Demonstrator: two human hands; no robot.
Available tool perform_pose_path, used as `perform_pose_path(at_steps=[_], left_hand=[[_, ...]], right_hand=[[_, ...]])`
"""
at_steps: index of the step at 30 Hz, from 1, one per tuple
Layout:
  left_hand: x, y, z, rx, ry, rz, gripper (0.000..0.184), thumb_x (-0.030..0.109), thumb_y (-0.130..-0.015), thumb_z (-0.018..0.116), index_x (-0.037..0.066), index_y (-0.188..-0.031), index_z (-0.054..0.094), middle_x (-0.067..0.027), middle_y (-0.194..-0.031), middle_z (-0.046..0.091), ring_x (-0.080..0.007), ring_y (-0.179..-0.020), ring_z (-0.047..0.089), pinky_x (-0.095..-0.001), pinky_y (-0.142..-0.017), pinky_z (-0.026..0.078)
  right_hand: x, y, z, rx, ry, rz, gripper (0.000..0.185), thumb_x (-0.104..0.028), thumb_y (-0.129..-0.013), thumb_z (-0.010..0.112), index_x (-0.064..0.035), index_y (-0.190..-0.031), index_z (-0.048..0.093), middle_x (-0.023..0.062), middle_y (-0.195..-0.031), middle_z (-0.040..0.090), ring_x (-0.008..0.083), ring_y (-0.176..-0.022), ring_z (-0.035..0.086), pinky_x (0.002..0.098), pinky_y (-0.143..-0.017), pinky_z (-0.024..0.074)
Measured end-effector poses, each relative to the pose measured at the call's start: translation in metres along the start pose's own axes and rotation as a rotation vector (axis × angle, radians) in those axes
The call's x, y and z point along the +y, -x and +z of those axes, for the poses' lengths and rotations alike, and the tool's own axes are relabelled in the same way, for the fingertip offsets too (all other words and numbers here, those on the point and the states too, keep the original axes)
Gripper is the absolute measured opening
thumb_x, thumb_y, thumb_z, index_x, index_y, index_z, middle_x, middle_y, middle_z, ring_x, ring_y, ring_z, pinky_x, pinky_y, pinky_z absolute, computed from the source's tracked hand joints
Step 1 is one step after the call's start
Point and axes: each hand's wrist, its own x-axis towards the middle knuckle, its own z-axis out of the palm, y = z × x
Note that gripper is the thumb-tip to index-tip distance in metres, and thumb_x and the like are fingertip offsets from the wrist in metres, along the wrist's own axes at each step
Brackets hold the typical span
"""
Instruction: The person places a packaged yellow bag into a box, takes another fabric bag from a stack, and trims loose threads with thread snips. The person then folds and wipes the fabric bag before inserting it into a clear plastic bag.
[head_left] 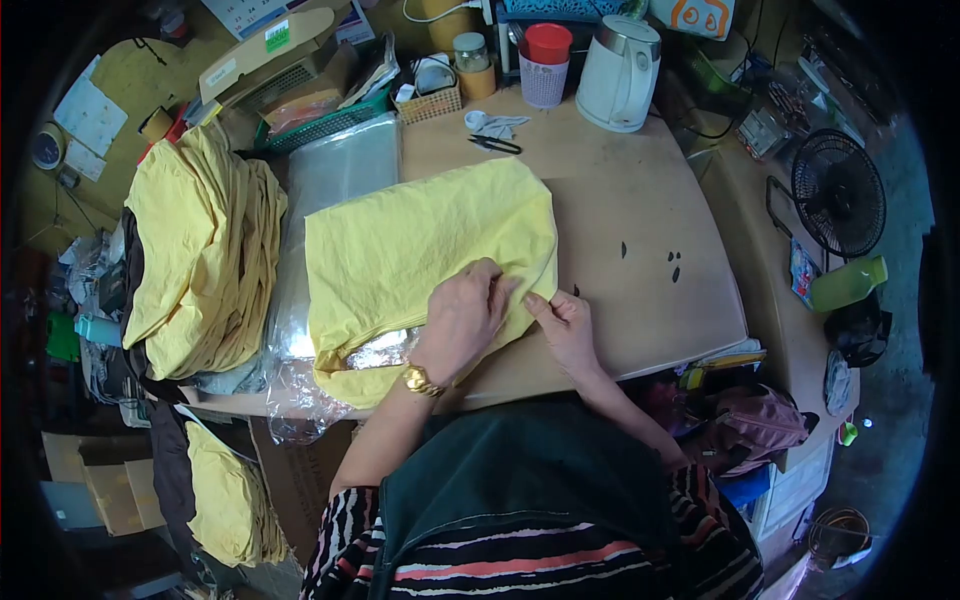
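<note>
Two hands [465, 308] [570, 332] touch cloth [415, 235] (yellow); snips [496, 144] beyond.

The head view looks forward and down from the near side, close above the smooth tan tabletop [640, 185] and creased, oblong yellow cloth [400, 240]

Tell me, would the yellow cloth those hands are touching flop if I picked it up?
Probably floppy: the yellow cloth is creased and folds softly near the right hand. It likely wouldn't roll, since it lies fairly flat on the table.
</note>
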Motion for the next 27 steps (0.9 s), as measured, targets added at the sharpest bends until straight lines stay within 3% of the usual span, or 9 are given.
perform_pose_path(at_steps=[2,4,7,9,12,16,21,25,27], left_hand=[[0.001,-0.004,-0.001,-0.055,0.022,-0.063,0.021,0.019,-0.094,0.059,0.0,-0.084,0.062,-0.0212,-0.066,0.058,-0.0338,-0.06,0.06,-0.0397,-0.055,0.045],[0.002,-0.004,0.004,-0.112,0.049,-0.123,0.02,0.018,-0.093,0.059,0.0,-0.084,0.061,-0.0199,-0.066,0.058,-0.0314,-0.06,0.06,-0.0384,-0.055,0.045],[0.002,-0.005,0.014,-0.055,0.346,-0.21,0.021,0.017,-0.094,0.059,0.0,-0.083,0.061,-0.0164,-0.061,0.055,-0.0276,-0.057,0.059,-0.0356,-0.053,0.043],[0.005,-0.008,0.007,-0.16,0.292,-0.09,0.022,0.023,-0.093,0.06,0.001,-0.091,0.058,-0.0176,-0.059,0.055,-0.0352,-0.057,0.06,-0.041,-0.053,0.045],[0.008,-0.001,0.0,-0.062,0.24,-0.132,0.029,0.022,-0.093,0.062,0.003,-0.113,0.054,-0.0122,-0.063,0.055,-0.026,-0.056,0.058,-0.0344,-0.053,0.044],[0.01,0.028,-0.019,-0.1,-0.026,0.019,0.04,0.026,-0.092,0.063,0.005,-0.12,0.046,-0.012,-0.067,0.059,-0.0295,-0.06,0.06,-0.037,-0.055,0.046],[-0.005,0.051,-0.027,-0.271,-0.077,-0.073,0.03,0.029,-0.094,0.059,0.0,-0.086,0.054,-0.0208,-0.056,0.054,-0.0391,-0.056,0.058,-0.0456,-0.055,0.045],[-0.003,0.04,-0.053,-0.449,0.022,-0.241,0.038,0.027,-0.098,0.053,-0.003,-0.074,0.055,-0.0256,-0.058,0.052,-0.0437,-0.058,0.055,-0.0486,-0.055,0.043],[-0.004,0.039,-0.045,-0.36,0.045,-0.217,0.039,0.028,-0.098,0.052,-0.003,-0.073,0.056,-0.0254,-0.059,0.052,-0.0439,-0.059,0.055,-0.0487,-0.056,0.043]], right_hand=[[0.001,0.0,0.003,-0.016,0.093,0.049,0.019,-0.017,-0.095,0.061,-0.004,-0.108,0.066,0.0025,-0.102,0.067,0.0086,-0.089,0.061,0.0282,-0.083,0.0504],[0.001,0.003,0.015,-0.002,-0.824,0.103,0.019,-0.015,-0.095,0.06,-0.0037,-0.109,0.066,0.0008,-0.101,0.068,0.0097,-0.088,0.063,0.0299,-0.084,0.0505],[-0.033,0.012,0.026,0.049,-1.125,0.444,0.021,-0.016,-0.095,0.061,-0.0035,-0.112,0.063,0.0022,-0.101,0.068,0.0146,-0.092,0.064,0.032,-0.086,0.0507],[-0.028,0.011,0.027,0.033,-0.999,0.397,0.024,-0.017,-0.094,0.062,-0.0023,-0.113,0.062,0.0044,-0.104,0.067,0.0169,-0.095,0.065,0.0332,-0.087,0.0511],[-0.013,0.002,0.02,0.004,-0.829,0.335,0.03,-0.018,-0.092,0.065,0.0,-0.116,0.06,0.0085,-0.108,0.067,0.0195,-0.099,0.065,0.0349,-0.088,0.0517],[-0.028,-0.018,0.013,0.176,-0.786,0.277,0.036,-0.019,-0.088,0.071,0.0026,-0.115,0.06,0.0113,-0.111,0.066,0.0194,-0.098,0.065,0.035,-0.086,0.0525],[-0.01,-0.036,-0.004,0.233,-0.545,0.161,0.029,-0.013,-0.089,0.069,0.0021,-0.112,0.061,0.0097,-0.106,0.068,0.0163,-0.097,0.065,0.0302,-0.089,0.0496],[0.002,-0.033,0.015,0.296,-0.589,0.094,0.028,-0.011,-0.089,0.069,0.0022,-0.111,0.061,0.0083,-0.104,0.068,0.0159,-0.095,0.065,0.0299,-0.089,0.0492],[-0.004,-0.028,0.023,0.261,-0.724,0.081,0.028,-0.01,-0.088,0.069,0.0038,-0.111,0.061,0.0092,-0.106,0.068,0.016,-0.094,0.065,0.0304,-0.088,0.05]])
